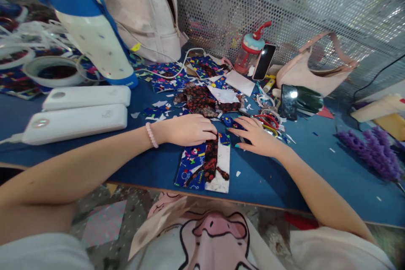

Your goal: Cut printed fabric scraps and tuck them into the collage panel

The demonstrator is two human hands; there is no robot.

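A small rectangular collage (pixel 190 168) of blue cartoon-print, dark patterned and white pieces lies near the table's front edge. My left hand (pixel 191 130), with a pink bead bracelet at its wrist, rests over the collage's top edge. Its fingers are bent and close together on the dark patterned strip (pixel 211 160); the fingertips are partly hidden. To the right, my right hand (pixel 257 137) lies low over the table with its fingers apart, beside a blue printed scrap (pixel 228 121). Whether it touches that scrap, I cannot tell. Red-handled scissors (pixel 274 119) appear to lie just behind it.
Crumpled dark scraps (pixel 199 98) and paper bits lie behind my hands. Two white devices (pixel 79 120), a large bottle (pixel 91 36) and a backpack (pixel 142 12) stand left. At the back right are a straw cup (pixel 248 52), a phone (pixel 264 62) and a handbag (pixel 311 71).
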